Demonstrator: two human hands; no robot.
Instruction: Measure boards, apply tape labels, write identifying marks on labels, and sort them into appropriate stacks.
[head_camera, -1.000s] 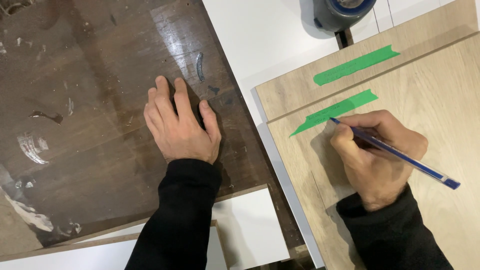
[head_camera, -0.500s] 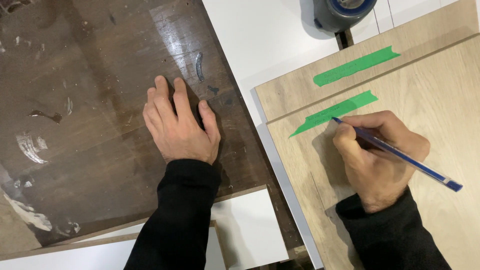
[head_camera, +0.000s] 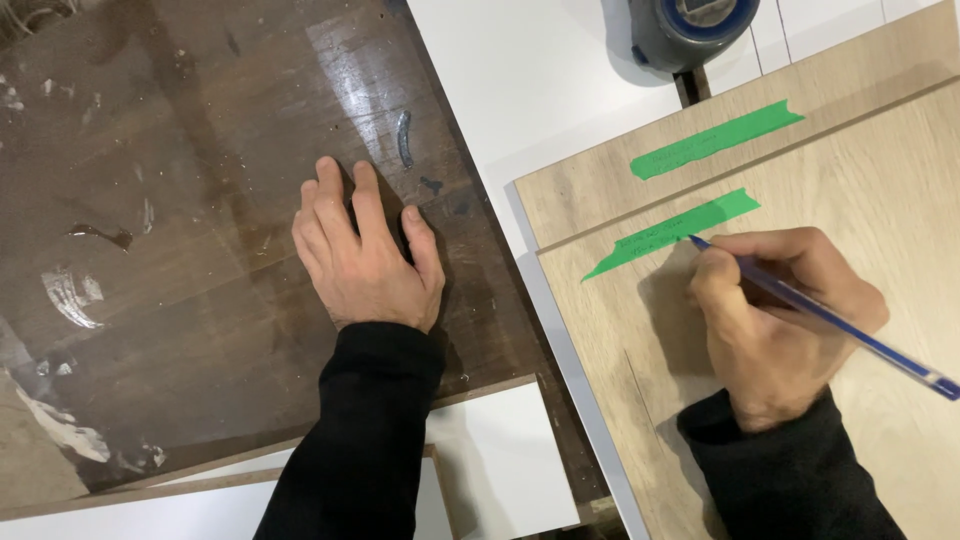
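The right hand grips a blue pen, fingers closed round it, w/ the tip on the lower green tape strip. That strip is stuck on the light wood board, just left of the hand & up a bit. To write neat, I think small slow strokes work best, w/ the wrist resting on the board. A 2nd green tape strip sits on the next board above, apart from the hand. The left hand lies open & flat on the dark tabletop, holding nothing, well apart from the tape. A blue-grey tape measure sits at the top.
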